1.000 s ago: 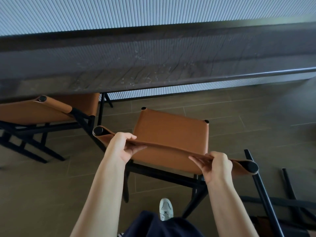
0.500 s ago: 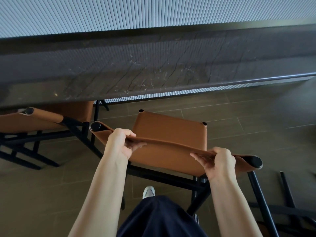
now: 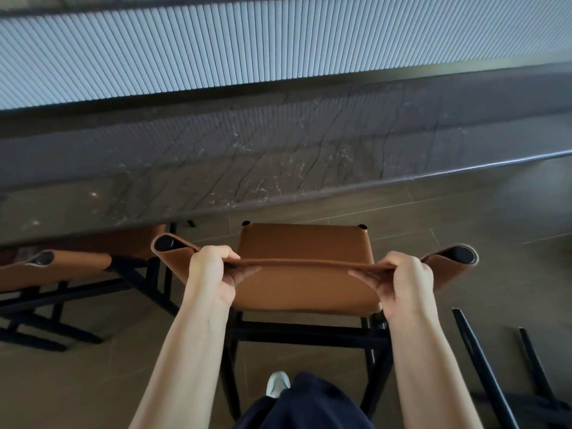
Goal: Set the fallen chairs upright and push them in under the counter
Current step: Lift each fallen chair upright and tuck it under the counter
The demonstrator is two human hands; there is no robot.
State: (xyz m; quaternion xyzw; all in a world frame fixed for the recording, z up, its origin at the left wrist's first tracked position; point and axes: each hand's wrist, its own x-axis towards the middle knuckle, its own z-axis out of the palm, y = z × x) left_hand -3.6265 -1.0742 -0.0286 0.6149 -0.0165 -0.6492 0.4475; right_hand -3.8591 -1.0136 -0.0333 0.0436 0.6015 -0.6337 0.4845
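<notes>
dark veined stone counter [image 3: 278, 168] spans the room above brown floor tiles [image 3: 464, 218]. the left hand [image 3: 213, 274] and right hand [image 3: 402, 280] each clutch the tan back strap [image 3: 309, 264] of an upright chair [image 3: 303, 243], its seat just short of the counter edge. a tucked chair [image 3: 62, 269] stands left; a fallen chair [image 3: 483, 366] lies right.

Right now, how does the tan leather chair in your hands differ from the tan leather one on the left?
The held tan leather chair has its seat wholly in front of the dark stone counter; the left tan leather chair sits partly under it. The left hand and right hand grip the held chair's backrest; nothing touches the left chair. Both are upright, with black frames.
</notes>
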